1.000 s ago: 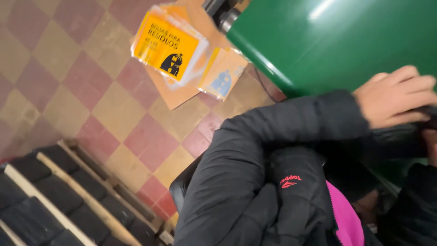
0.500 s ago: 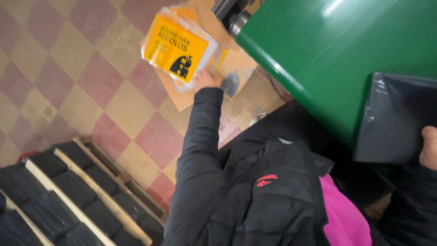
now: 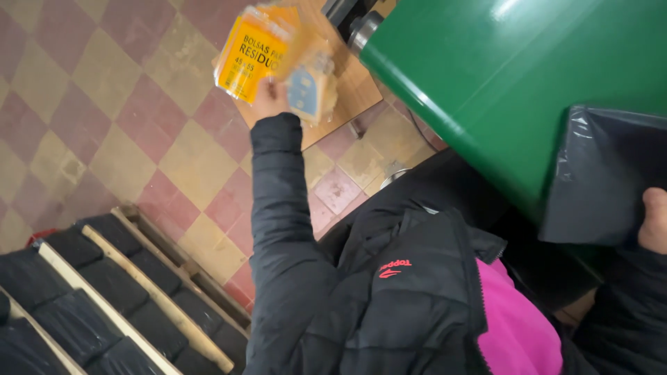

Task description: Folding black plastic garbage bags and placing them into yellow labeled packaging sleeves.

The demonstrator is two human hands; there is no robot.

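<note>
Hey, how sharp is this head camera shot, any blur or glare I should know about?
Head view: the left hand and its yellow packets are smeared by motion blur; the green bin shows a bright glare streak near the top edge; the black jacket and wooden pallet stay fairly sharp; the lighting is soft and even.

The floor (image 3: 104,125) is patterned in a checkerboard of faded red and yellowish tiles. The packet (image 3: 253,52) is coloured bright yellow, the bin (image 3: 500,90) glossy green, the bag (image 3: 601,173) dark grey, the jacket (image 3: 361,292) black over a pink lining.
</note>
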